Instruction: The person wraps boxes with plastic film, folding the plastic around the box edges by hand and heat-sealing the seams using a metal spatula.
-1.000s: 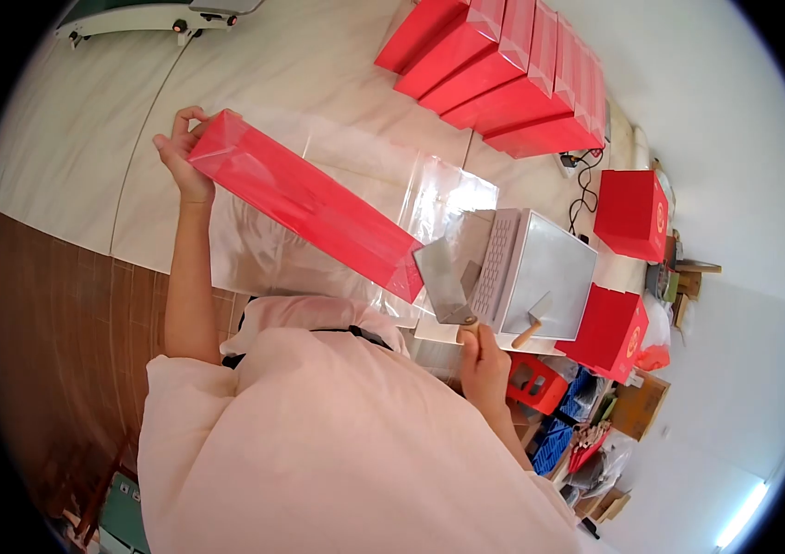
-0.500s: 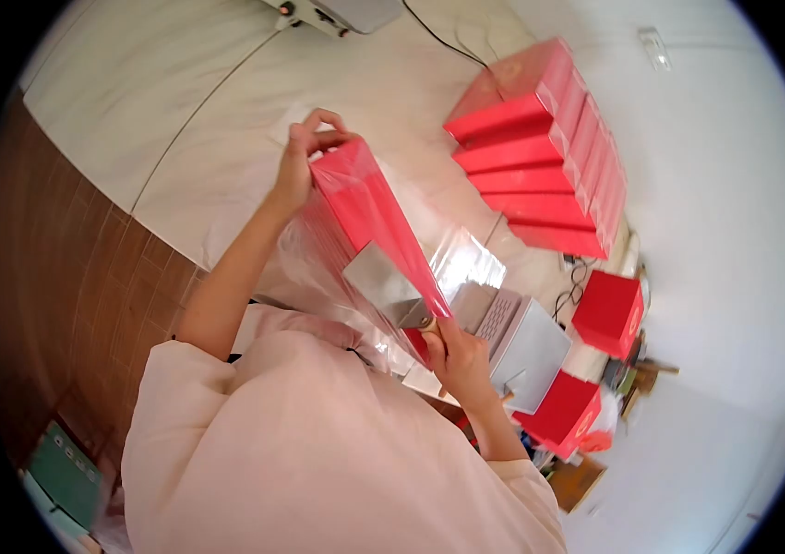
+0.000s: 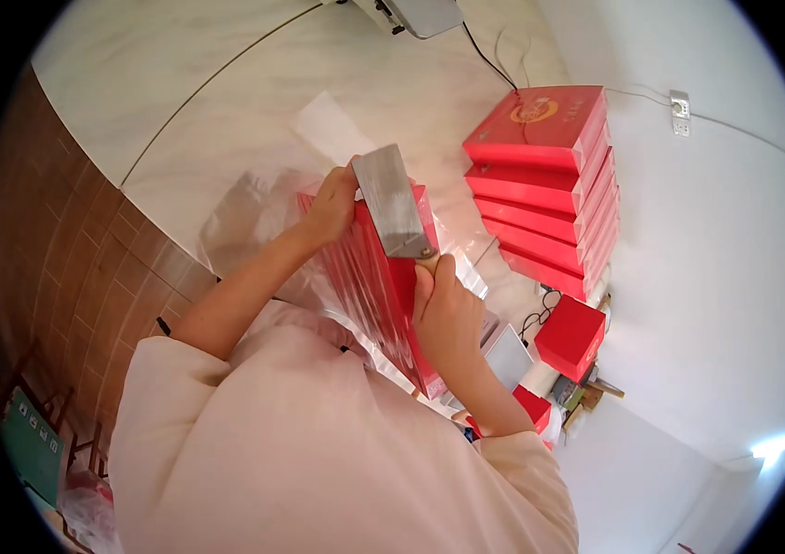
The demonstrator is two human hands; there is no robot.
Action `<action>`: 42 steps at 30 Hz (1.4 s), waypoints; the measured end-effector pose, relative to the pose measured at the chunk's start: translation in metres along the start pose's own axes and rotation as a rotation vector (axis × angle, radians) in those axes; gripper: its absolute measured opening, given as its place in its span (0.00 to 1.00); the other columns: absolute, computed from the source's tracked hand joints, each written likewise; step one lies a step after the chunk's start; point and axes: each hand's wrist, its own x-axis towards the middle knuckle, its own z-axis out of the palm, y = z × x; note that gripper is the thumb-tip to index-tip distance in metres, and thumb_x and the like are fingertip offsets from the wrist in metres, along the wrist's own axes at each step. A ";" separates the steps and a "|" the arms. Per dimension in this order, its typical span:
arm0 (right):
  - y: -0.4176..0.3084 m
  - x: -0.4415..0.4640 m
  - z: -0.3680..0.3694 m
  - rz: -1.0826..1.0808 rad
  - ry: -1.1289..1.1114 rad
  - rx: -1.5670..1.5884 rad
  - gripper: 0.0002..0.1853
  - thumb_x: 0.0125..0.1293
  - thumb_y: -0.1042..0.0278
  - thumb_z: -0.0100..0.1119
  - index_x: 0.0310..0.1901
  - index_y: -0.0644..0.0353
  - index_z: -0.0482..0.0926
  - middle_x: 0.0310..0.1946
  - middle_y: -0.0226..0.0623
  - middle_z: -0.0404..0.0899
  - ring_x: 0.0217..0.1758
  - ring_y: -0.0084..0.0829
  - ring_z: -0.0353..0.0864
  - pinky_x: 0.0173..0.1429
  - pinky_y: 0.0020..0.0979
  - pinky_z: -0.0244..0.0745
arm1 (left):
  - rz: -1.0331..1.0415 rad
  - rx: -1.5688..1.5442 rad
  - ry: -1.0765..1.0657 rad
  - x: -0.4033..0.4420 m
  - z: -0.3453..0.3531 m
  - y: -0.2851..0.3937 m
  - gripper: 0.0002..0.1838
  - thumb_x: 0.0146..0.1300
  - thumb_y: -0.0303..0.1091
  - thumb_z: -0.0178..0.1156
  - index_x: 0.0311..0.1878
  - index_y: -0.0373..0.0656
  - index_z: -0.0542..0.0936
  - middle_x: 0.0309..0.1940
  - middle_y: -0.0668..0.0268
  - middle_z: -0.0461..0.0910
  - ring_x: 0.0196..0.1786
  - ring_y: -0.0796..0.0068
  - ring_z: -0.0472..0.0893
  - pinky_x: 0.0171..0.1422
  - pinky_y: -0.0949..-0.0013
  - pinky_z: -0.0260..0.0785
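A red box point(image 3: 399, 286) is tilted in front of my body, with clear plastic film point(image 3: 355, 291) wrinkled over its near side. My left hand point(image 3: 329, 208) is closed at the box's upper end, on the film and the edge; its fingertips are partly hidden. My right hand point(image 3: 448, 309) grips the short pale handle of a broad, rectangular metal-bladed tool point(image 3: 390, 198). Its blade slants up over the box's upper part, with its far corner close to my left fingers. Whether the blade touches the box I cannot tell.
A stack of several red boxes point(image 3: 545, 189) stands at the table's right, by the wall. Another red box point(image 3: 570, 337) and a grey laptop-like device point(image 3: 508, 355) are nearer. A white sheet point(image 3: 332, 127) lies on the pale table point(image 3: 217, 120). Brown tiled floor point(image 3: 88, 249) is at left.
The metal-bladed tool has risen from the box's lower end to its upper end with my right hand. My left hand has shifted down and right. The view has turned slightly.
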 end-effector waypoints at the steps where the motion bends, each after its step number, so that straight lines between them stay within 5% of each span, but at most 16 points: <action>1: -0.002 0.007 -0.001 -0.015 0.003 -0.001 0.09 0.74 0.62 0.48 0.40 0.60 0.68 0.19 0.45 0.76 0.20 0.49 0.78 0.22 0.45 0.69 | 0.019 0.051 0.030 -0.001 0.002 0.006 0.29 0.75 0.42 0.29 0.44 0.30 0.79 0.37 0.54 0.83 0.43 0.66 0.80 0.57 0.64 0.67; 9: -0.007 0.018 -0.004 -0.064 0.033 0.061 0.11 0.72 0.60 0.51 0.39 0.60 0.68 0.19 0.45 0.77 0.18 0.46 0.79 0.20 0.42 0.70 | 0.091 0.202 0.185 0.001 -0.007 -0.038 0.24 0.72 0.38 0.33 0.39 0.29 0.76 0.35 0.48 0.81 0.40 0.60 0.79 0.50 0.63 0.69; 12: -0.002 0.000 -0.006 -0.035 0.008 0.130 0.10 0.73 0.61 0.51 0.40 0.59 0.69 0.19 0.46 0.77 0.20 0.48 0.79 0.21 0.43 0.70 | 0.199 0.148 0.121 0.004 -0.003 -0.016 0.26 0.74 0.40 0.32 0.40 0.30 0.79 0.35 0.51 0.82 0.40 0.63 0.79 0.48 0.63 0.68; 14: 0.003 -0.023 -0.008 0.057 -0.078 0.131 0.10 0.72 0.61 0.51 0.41 0.59 0.69 0.20 0.46 0.78 0.22 0.49 0.79 0.23 0.45 0.72 | 0.088 -0.029 0.003 0.003 0.005 0.016 0.32 0.76 0.45 0.29 0.41 0.33 0.82 0.36 0.58 0.84 0.42 0.67 0.79 0.47 0.63 0.67; 18: 0.023 -0.077 -0.001 0.077 -0.080 0.123 0.11 0.72 0.60 0.50 0.42 0.59 0.70 0.22 0.45 0.79 0.23 0.51 0.80 0.26 0.47 0.73 | 0.118 0.093 -0.009 0.006 0.003 0.017 0.37 0.76 0.51 0.26 0.42 0.34 0.83 0.38 0.63 0.84 0.44 0.70 0.79 0.46 0.66 0.64; 21: 0.030 -0.102 0.002 0.195 -0.155 0.131 0.12 0.72 0.59 0.51 0.43 0.59 0.70 0.24 0.45 0.79 0.24 0.51 0.80 0.27 0.48 0.73 | 0.071 0.166 -0.054 0.007 -0.002 0.011 0.39 0.74 0.55 0.22 0.47 0.37 0.82 0.43 0.64 0.85 0.46 0.73 0.79 0.49 0.71 0.58; 29: 0.008 -0.036 0.003 0.080 0.012 0.160 0.14 0.72 0.55 0.51 0.40 0.59 0.69 0.16 0.43 0.77 0.20 0.48 0.79 0.23 0.44 0.72 | -0.018 -0.016 -0.055 0.008 -0.006 -0.002 0.37 0.73 0.57 0.25 0.50 0.37 0.80 0.44 0.62 0.84 0.49 0.72 0.79 0.56 0.69 0.65; 31: 0.003 -0.016 -0.001 0.046 0.054 0.184 0.10 0.74 0.61 0.48 0.42 0.59 0.70 0.19 0.46 0.77 0.22 0.51 0.78 0.24 0.47 0.70 | -0.074 -0.106 -0.065 0.011 -0.011 -0.017 0.37 0.73 0.57 0.26 0.51 0.37 0.80 0.45 0.61 0.83 0.50 0.72 0.78 0.58 0.69 0.66; 33: 0.004 -0.003 0.002 0.034 0.096 0.183 0.11 0.74 0.60 0.48 0.40 0.59 0.69 0.17 0.45 0.76 0.20 0.50 0.78 0.23 0.46 0.70 | 0.100 -0.015 0.230 0.017 -0.020 -0.051 0.36 0.75 0.53 0.28 0.52 0.31 0.78 0.44 0.59 0.83 0.48 0.68 0.80 0.58 0.67 0.69; 36: 0.014 -0.011 0.003 0.044 0.129 0.190 0.12 0.74 0.59 0.48 0.39 0.59 0.68 0.16 0.45 0.75 0.19 0.50 0.77 0.22 0.45 0.69 | -0.100 -0.066 0.196 0.015 -0.002 -0.005 0.37 0.75 0.55 0.27 0.52 0.30 0.78 0.45 0.58 0.82 0.49 0.67 0.80 0.59 0.67 0.69; 39: 0.029 -0.039 0.004 0.083 0.106 0.183 0.14 0.73 0.57 0.49 0.38 0.59 0.69 0.15 0.42 0.75 0.18 0.47 0.77 0.21 0.42 0.70 | 0.002 -0.065 -0.108 0.025 -0.009 -0.004 0.39 0.74 0.57 0.27 0.51 0.30 0.79 0.46 0.57 0.82 0.49 0.68 0.80 0.59 0.68 0.69; 42: 0.047 -0.088 0.006 0.149 0.052 0.171 0.15 0.73 0.54 0.50 0.37 0.59 0.69 0.14 0.40 0.76 0.17 0.43 0.77 0.21 0.39 0.71 | -0.016 -0.081 -0.111 0.027 -0.012 -0.006 0.40 0.73 0.58 0.26 0.52 0.30 0.79 0.46 0.57 0.83 0.49 0.67 0.80 0.59 0.68 0.69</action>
